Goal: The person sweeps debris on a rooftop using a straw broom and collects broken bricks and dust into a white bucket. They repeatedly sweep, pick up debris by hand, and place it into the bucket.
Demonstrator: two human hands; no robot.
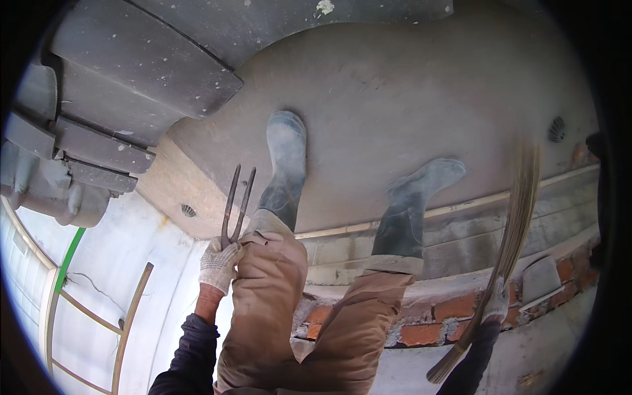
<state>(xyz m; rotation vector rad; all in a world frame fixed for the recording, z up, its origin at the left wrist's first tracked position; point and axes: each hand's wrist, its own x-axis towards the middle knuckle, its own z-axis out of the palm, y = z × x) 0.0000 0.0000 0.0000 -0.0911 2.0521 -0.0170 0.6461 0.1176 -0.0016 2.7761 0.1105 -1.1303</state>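
Currently, the two-pronged tool [236, 204] is gripped by the gloved left hand [219, 263], the broom [507, 250] by the right hand [495, 306] (blurred); prongs could catch the trouser leg [270, 276].

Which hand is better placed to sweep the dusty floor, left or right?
Probably the right hand: it grips the straw broom, whose bristles reach toward the concrete floor. The left hand holds two metal rods beside the knee.
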